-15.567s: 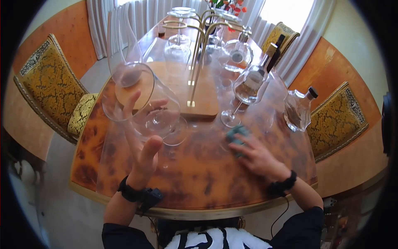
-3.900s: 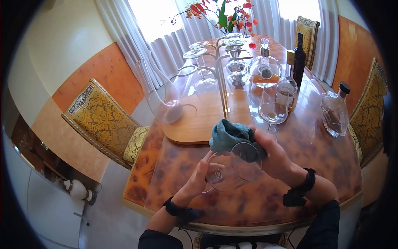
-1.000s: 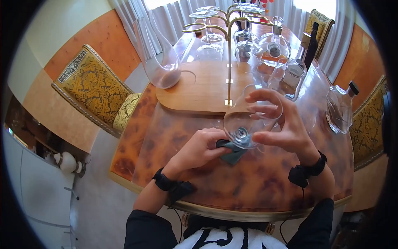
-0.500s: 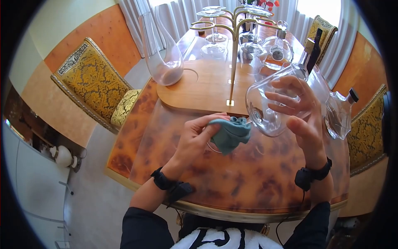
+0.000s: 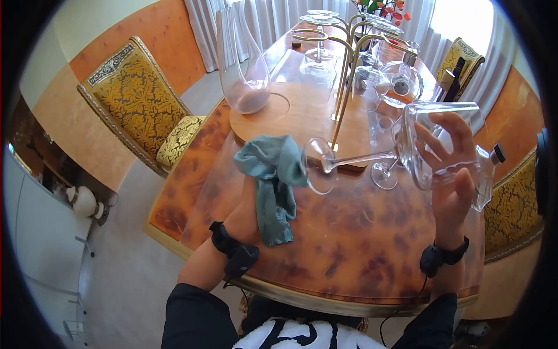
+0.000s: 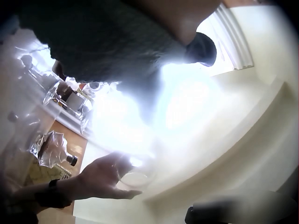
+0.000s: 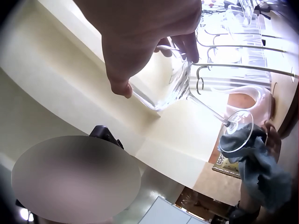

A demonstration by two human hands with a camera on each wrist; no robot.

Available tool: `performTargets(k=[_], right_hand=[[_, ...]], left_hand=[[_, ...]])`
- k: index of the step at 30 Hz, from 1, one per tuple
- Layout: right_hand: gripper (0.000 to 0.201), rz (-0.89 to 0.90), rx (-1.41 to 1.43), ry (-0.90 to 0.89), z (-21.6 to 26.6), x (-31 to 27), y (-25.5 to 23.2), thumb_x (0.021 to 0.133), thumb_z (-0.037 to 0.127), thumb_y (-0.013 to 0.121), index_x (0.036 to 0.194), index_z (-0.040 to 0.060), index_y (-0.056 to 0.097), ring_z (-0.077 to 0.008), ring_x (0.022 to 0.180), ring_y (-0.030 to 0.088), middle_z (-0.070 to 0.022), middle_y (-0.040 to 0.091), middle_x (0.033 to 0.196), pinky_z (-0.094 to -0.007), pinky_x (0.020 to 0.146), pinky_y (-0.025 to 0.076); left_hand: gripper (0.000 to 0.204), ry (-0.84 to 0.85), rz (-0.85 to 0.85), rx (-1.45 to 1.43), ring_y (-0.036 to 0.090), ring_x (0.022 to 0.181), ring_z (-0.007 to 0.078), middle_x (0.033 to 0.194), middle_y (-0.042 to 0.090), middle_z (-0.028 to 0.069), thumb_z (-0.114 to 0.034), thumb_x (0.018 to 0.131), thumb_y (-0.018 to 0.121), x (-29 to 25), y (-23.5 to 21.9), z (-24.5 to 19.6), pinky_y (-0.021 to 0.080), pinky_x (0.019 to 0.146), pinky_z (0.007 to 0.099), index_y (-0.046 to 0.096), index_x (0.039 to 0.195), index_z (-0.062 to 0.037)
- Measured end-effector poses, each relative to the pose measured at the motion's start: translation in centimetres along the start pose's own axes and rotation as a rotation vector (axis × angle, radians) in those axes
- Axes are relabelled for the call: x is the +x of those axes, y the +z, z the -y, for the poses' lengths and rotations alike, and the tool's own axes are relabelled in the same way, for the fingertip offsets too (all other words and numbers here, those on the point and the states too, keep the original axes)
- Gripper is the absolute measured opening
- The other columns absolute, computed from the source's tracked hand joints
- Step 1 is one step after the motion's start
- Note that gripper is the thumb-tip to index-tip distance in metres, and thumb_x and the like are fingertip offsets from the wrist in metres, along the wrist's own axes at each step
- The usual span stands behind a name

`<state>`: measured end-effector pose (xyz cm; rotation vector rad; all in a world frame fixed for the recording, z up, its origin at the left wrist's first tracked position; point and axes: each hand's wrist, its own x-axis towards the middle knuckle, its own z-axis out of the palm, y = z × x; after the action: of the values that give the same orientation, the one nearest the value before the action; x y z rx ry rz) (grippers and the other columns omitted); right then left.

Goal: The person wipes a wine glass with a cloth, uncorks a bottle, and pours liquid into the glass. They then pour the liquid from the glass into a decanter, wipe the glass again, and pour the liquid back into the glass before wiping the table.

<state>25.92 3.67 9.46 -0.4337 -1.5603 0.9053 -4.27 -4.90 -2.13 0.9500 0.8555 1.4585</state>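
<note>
My right hand (image 5: pixel 447 154) holds a large clear wine glass (image 5: pixel 415 145) by its bowl, fingers round the glass. It lies sideways in the air, mouth to the right and stem pointing left over the table. At the left, a crumpled teal cloth (image 5: pixel 270 166) is draped over my left hand (image 7: pixel 273 142), with one end dangling down. The cloth comes right up to the glass's foot (image 5: pixel 319 166). From the head view most of the left hand is hidden behind the cloth; the right wrist view shows its fingertips at the cloth's edge.
Behind the hands stands a wooden board (image 5: pixel 314 116) with brass glass holders (image 5: pixel 343 93) and upside-down glasses. A tall decanter (image 5: pixel 247 87) is at its left. Another wine glass's foot (image 5: pixel 385 175) and a faceted bottle (image 5: pixel 483 180) are at the right, near the held glass.
The cloth passed from right hand to left between about four seconds and one second ago. Lately the glass has swung sideways and right, while the left hand has drawn the cloth left towards the foot.
</note>
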Motion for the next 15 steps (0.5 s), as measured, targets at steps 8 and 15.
performTargets(k=[8,15], right_hand=[[0.113,0.143,0.165,0.131,-2.1,-2.2,2.7,0.066,0.043,0.095,0.15,0.0003,0.033,-0.0382,0.13,0.055,-0.0162,0.048,0.141,-0.049,0.105,0.05],[0.117,0.281,-0.011,-0.079,-2.8,-3.3,1.0,0.062,0.046,0.096,0.149,-0.0005,0.033,-0.0385,0.135,0.049,-0.0198,0.046,0.142,-0.0511,0.106,0.049]], left_hand=[[0.073,-0.278,0.144,-0.371,0.06,0.116,0.0161,0.139,0.057,0.0091,-0.063,0.104,0.034,0.7,2.7,0.8,0.052,0.097,0.0307,0.042,0.149,-0.0076],[0.06,-0.314,0.142,-0.56,0.06,0.121,0.0333,0.135,0.06,0.0181,-0.051,0.105,0.037,1.8,4.1,-1.2,0.047,0.106,0.06,0.055,0.135,-0.0027]])
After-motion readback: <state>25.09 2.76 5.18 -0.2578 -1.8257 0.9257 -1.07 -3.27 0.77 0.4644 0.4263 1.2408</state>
